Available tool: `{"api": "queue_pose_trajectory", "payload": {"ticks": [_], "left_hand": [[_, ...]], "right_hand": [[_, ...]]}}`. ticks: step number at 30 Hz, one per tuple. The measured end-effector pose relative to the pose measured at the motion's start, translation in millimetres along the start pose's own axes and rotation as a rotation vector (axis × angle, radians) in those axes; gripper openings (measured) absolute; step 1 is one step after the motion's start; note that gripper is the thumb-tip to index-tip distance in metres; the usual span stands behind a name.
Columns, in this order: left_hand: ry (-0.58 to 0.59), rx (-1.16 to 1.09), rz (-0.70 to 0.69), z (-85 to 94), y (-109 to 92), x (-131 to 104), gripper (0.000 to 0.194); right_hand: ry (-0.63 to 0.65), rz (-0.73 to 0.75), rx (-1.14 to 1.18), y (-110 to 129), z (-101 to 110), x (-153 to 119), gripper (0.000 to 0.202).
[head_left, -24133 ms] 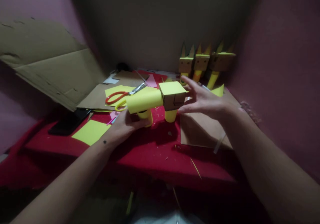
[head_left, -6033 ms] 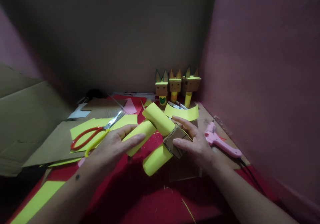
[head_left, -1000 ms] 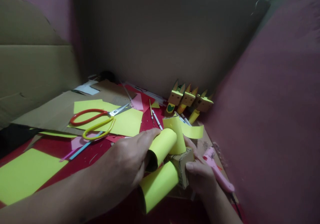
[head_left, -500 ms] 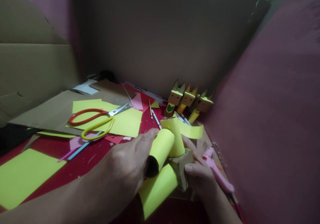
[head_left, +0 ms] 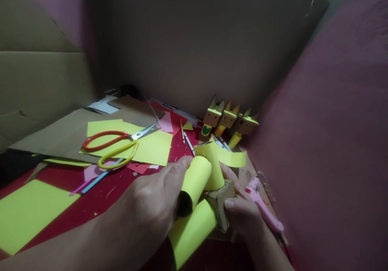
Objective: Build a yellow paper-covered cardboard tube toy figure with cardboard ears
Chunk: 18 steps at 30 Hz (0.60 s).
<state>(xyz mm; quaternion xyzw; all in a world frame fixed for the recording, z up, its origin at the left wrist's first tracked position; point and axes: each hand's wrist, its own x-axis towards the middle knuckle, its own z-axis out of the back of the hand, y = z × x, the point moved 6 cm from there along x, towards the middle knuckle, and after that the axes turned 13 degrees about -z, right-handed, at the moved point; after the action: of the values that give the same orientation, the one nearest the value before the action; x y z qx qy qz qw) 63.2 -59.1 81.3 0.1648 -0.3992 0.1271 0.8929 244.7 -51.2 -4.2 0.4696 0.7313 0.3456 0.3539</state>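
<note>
My left hand (head_left: 160,192) is closed on a curled strip of yellow paper (head_left: 198,178), rolled into a tube whose near end looks dark inside. My right hand (head_left: 242,206) grips a small cardboard box (head_left: 218,206) with dark lines on its edges, the thumb pressed on its side. Yellow paper stands up behind the box and also curves out below the tube. I cannot tell whether these curves are one strip or where they join the box. Just right of my right hand lies a pink hot glue gun (head_left: 263,210).
Scissors (head_left: 133,139) with red and yellow handles lie on yellow paper (head_left: 157,150) and cardboard (head_left: 69,127) at left. Another yellow sheet (head_left: 33,214) is nearer. Three small cardboard figures (head_left: 228,117) with pointed ears stand at the back. Pink walls (head_left: 333,133) and cardboard panels enclose the red surface.
Almost nothing differs. Both hands keep their hold on the yellow paper and the cardboard box, with only a very slight shift.
</note>
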Motion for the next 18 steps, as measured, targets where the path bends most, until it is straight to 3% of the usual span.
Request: {"api": "queue_pose_trajectory", "payload": {"ticks": [5, 12, 18], "left_hand": [[-0.027, -0.044, 0.027, 1.2, 3.2, -1.7, 0.036], [0.02, -0.309, 0.16, -1.5, 14.4, 1.4, 0.037], [0.071, -0.347, 0.221, -2.0, 17.9, 0.2, 0.039]], "right_hand": [[-0.001, -0.01, -0.029, -0.2, 2.4, -0.3, 0.091], [-0.026, -0.018, -0.039, -2.8, 5.2, 0.5, 0.086], [-0.034, -0.03, -0.044, -2.7, 2.1, 0.3, 0.088]]}}
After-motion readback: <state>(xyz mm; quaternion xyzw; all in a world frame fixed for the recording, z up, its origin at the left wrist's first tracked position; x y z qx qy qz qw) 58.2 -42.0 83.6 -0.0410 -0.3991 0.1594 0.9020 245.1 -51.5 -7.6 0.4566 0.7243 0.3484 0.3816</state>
